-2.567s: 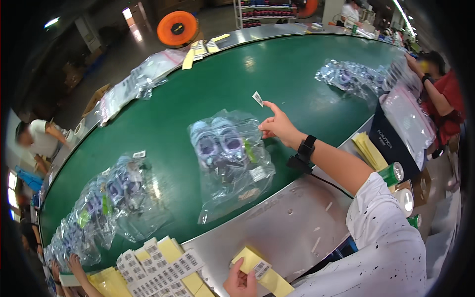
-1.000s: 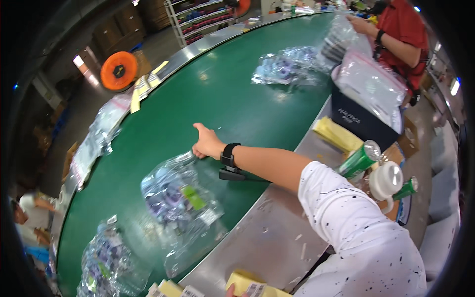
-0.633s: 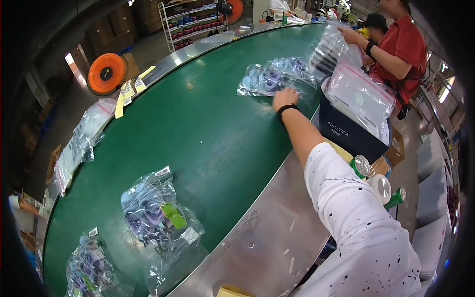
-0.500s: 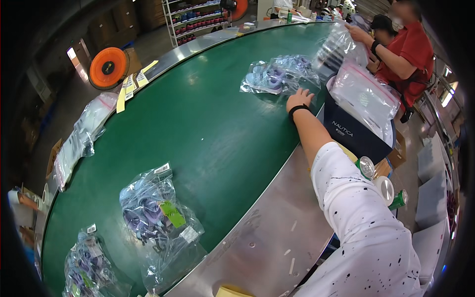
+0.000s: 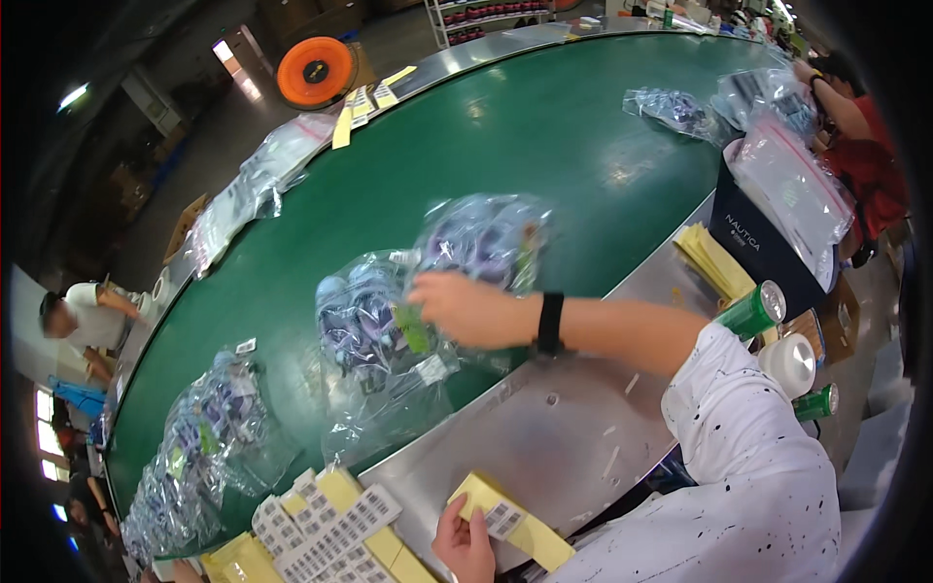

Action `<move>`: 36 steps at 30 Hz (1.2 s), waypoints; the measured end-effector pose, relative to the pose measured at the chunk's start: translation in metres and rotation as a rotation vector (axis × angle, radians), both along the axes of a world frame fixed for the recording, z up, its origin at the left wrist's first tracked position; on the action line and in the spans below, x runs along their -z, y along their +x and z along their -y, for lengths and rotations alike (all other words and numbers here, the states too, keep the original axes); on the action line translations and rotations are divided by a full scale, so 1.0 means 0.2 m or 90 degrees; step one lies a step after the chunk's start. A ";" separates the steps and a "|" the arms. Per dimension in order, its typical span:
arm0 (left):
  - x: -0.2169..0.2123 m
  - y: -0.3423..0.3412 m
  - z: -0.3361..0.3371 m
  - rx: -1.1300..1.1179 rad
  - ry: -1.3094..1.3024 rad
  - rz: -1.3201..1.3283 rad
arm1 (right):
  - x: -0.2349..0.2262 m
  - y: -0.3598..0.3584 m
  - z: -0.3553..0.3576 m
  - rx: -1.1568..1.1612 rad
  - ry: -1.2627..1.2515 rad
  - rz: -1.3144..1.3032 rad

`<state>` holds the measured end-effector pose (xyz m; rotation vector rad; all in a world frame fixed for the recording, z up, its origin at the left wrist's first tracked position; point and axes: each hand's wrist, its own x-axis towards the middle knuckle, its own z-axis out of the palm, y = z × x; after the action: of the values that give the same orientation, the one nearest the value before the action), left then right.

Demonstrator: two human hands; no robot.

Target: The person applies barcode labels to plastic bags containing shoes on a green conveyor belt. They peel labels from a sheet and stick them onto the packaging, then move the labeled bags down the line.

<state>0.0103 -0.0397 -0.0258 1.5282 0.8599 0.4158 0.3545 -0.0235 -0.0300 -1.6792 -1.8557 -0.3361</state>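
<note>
Centrally, the right hand [image 5: 466,309] has its fingers clenched on a clear bag of purple items [image 5: 486,241], lifting it over another bag [image 5: 374,330] on the green conveyor belt [image 5: 505,126]; at bottom centre, the left hand [image 5: 466,544] pinches a yellow label strip [image 5: 510,525], keeping it ready.

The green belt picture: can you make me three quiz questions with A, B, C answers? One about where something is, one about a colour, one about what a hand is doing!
1. Where is the orange reel?
A. beyond the belt's far edge
B. on the steel counter
C. in a hand

2. What colour is the wrist band?
A. white
B. black
C. red

3. What is the left hand doing?
A. hanging free
B. holding a yellow label pad
C. gripping a can

Answers: 1 A, it sits past the green belt. 2 B, dark on the right hand's wrist. 3 B, fingers wrap the pad.
</note>
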 end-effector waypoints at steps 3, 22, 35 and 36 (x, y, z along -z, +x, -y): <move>0.02 -0.02 -0.01 -0.098 -0.090 0.099 | -0.11 -0.44 0.05 -0.072 0.072 -0.139; -0.09 0.04 0.00 0.015 -0.037 0.088 | -0.06 -0.97 0.60 0.085 -0.127 -0.868; -0.03 0.01 0.00 0.090 0.049 0.041 | -0.08 -0.95 0.58 0.023 -0.038 -0.411; -0.04 0.01 0.00 0.092 0.024 0.003 | -0.07 -0.96 0.59 0.025 -0.036 -0.374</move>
<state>0.0127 -0.0400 -0.0180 1.6116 0.7363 0.3307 0.1619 -0.1413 -0.0158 -1.6279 -1.4029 0.1861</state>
